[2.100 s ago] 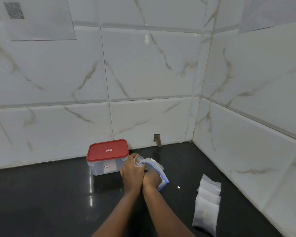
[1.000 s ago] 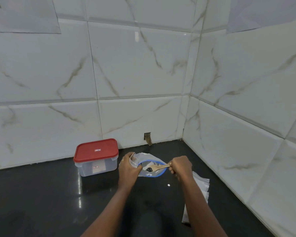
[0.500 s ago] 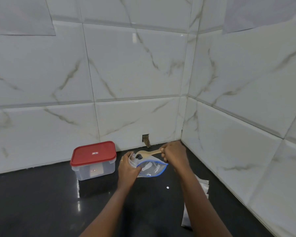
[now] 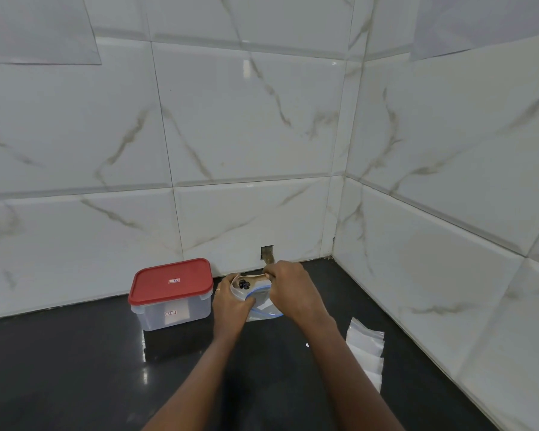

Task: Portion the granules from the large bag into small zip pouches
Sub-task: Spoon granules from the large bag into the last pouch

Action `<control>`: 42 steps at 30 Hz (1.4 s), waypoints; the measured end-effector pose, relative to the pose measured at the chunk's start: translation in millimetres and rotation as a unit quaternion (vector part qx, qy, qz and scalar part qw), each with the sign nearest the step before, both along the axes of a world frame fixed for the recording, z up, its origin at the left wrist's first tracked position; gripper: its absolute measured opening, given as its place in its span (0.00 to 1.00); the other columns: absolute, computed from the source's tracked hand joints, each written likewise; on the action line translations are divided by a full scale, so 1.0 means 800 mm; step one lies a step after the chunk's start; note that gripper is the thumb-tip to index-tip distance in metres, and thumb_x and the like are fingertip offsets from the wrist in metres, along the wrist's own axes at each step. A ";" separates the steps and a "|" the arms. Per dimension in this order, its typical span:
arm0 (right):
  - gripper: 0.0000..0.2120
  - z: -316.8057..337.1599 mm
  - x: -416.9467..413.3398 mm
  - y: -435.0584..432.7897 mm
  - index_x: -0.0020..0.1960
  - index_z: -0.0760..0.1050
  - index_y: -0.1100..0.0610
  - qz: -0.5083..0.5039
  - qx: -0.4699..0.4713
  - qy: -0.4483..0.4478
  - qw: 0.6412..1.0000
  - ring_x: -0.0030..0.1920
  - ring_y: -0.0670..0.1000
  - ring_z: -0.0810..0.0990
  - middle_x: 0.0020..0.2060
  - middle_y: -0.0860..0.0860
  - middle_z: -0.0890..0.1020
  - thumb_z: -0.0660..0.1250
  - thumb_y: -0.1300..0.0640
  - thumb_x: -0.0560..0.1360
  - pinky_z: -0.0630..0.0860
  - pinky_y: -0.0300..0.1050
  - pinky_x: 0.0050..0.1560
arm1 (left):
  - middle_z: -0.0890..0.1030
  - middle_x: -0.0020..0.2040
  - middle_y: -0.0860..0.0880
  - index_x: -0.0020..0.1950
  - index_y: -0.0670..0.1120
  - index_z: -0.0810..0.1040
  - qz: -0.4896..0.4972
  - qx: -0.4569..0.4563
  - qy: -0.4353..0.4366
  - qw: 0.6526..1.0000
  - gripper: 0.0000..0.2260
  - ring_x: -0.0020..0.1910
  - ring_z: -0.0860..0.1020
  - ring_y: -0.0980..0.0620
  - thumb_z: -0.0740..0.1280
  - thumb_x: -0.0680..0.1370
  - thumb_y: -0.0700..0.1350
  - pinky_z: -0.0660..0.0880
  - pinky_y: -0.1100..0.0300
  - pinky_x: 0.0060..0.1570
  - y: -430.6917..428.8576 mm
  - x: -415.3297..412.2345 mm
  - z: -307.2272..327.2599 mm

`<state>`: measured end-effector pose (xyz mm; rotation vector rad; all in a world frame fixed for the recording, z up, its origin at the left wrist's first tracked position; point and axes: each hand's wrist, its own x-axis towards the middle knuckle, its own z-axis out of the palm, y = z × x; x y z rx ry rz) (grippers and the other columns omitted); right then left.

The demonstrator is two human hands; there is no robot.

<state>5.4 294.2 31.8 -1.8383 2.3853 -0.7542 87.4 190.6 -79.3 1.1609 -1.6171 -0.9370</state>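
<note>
The right hand [image 4: 288, 290] grips a wooden spoon [image 4: 257, 277] carrying dark granules [image 4: 244, 284] over a small pouch [image 4: 235, 290]. The left hand [image 4: 231, 303] pinches that pouch beside the blue-edged bag [image 4: 263, 304]. Other pouches [image 4: 366, 346], possibly filled, lie stacked on the counter [image 4: 75, 368]. This portion is not yet tipped in.

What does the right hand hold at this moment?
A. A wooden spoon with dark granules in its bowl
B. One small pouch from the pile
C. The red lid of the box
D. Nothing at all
A: the right hand pinches the handle of the wooden spoon, and dark granules lie in its bowl, close above the left hand, which grips the clear bag.
</note>
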 end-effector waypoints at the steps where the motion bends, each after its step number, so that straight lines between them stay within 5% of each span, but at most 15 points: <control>1: 0.08 0.000 0.000 0.000 0.46 0.76 0.65 0.003 0.000 0.009 1.000 0.40 0.54 0.70 0.41 0.57 0.75 0.58 0.65 0.74 0.65 0.44 0.39 | 0.79 0.56 0.48 0.61 0.46 0.73 0.001 0.001 0.002 1.000 0.26 0.55 0.76 0.47 0.76 0.65 0.41 0.75 0.50 0.57 0.001 0.000 0.000; 7: 0.11 -0.007 -0.001 -0.003 0.49 0.78 0.64 0.006 -0.011 0.015 1.000 0.45 0.57 0.77 0.45 0.58 0.80 0.58 0.66 0.73 0.74 0.49 0.45 | 0.78 0.55 0.49 0.60 0.47 0.73 0.007 0.006 0.012 1.000 0.24 0.54 0.76 0.49 0.76 0.67 0.43 0.73 0.58 0.51 0.003 0.003 0.005; 12: 0.15 0.001 -0.010 0.007 0.56 0.80 0.61 -0.088 -0.068 -0.103 0.988 0.50 0.55 0.81 0.51 0.56 0.83 0.57 0.65 0.77 0.77 0.46 0.54 | 0.79 0.52 0.48 0.60 0.46 0.73 0.009 0.015 0.013 1.000 0.22 0.51 0.76 0.49 0.75 0.68 0.41 0.70 0.60 0.47 0.003 0.009 0.007; 18: 0.13 -0.007 -0.035 0.015 0.49 0.79 0.62 -0.212 0.012 -0.180 0.960 0.41 0.56 0.75 0.43 0.56 0.78 0.57 0.63 0.74 0.69 0.42 0.41 | 0.79 0.51 0.48 0.60 0.44 0.74 0.024 0.022 0.025 0.999 0.19 0.50 0.75 0.49 0.71 0.71 0.40 0.68 0.61 0.46 0.004 0.017 0.012; 22: 0.16 -0.050 -0.027 -0.014 0.58 0.79 0.58 -0.183 0.055 -0.140 0.972 0.48 0.55 0.80 0.53 0.56 0.80 0.57 0.61 0.75 0.77 0.45 0.47 | 0.78 0.50 0.49 0.60 0.44 0.74 0.018 0.015 0.013 1.000 0.17 0.48 0.73 0.52 0.71 0.72 0.39 0.67 0.63 0.45 0.009 0.020 0.011; 27: 0.16 -0.087 -0.004 -0.047 0.62 0.76 0.60 -0.102 0.119 -0.088 0.984 0.58 0.57 0.78 0.58 0.59 0.78 0.58 0.65 0.77 0.75 0.47 0.56 | 0.80 0.50 0.47 0.58 0.44 0.76 0.012 0.011 0.006 1.000 0.16 0.47 0.76 0.51 0.71 0.71 0.39 0.68 0.64 0.42 0.010 0.022 0.006; 33: 0.13 -0.109 0.016 -0.081 0.61 0.75 0.63 -0.120 0.150 -0.204 0.960 0.59 0.55 0.77 0.58 0.59 0.79 0.57 0.62 0.80 0.73 0.45 0.57 | 0.80 0.48 0.47 0.56 0.44 0.76 0.026 0.019 0.024 0.999 0.15 0.47 0.77 0.48 0.72 0.71 0.40 0.69 0.62 0.45 0.013 0.024 0.005; 35: 0.12 -0.117 0.022 -0.083 0.52 0.76 0.61 -0.174 0.064 -0.351 0.918 0.51 0.52 0.75 0.50 0.57 0.77 0.53 0.62 0.80 0.71 0.45 0.51 | 0.80 0.48 0.47 0.57 0.44 0.76 0.026 0.019 0.019 0.999 0.15 0.47 0.76 0.50 0.72 0.71 0.40 0.69 0.64 0.42 0.013 0.025 0.006; 39: 0.12 -0.118 0.032 -0.082 0.42 0.73 0.58 -0.274 -0.065 -0.584 0.762 0.45 0.53 0.73 0.40 0.53 0.77 0.52 0.65 0.77 0.71 0.42 0.38 | 0.80 0.48 0.48 0.57 0.44 0.76 0.014 0.013 0.007 1.000 0.14 0.46 0.77 0.51 0.71 0.72 0.39 0.67 0.74 0.36 0.013 0.024 0.005; 42: 0.14 -0.115 0.033 -0.081 0.50 0.76 0.62 -0.279 -0.075 -0.569 0.770 0.49 0.55 0.76 0.46 0.56 0.78 0.51 0.66 0.79 0.72 0.44 0.46 | 0.81 0.48 0.48 0.56 0.44 0.77 0.012 0.009 0.003 1.000 0.14 0.46 0.78 0.51 0.72 0.71 0.39 0.68 0.75 0.34 0.011 0.023 0.006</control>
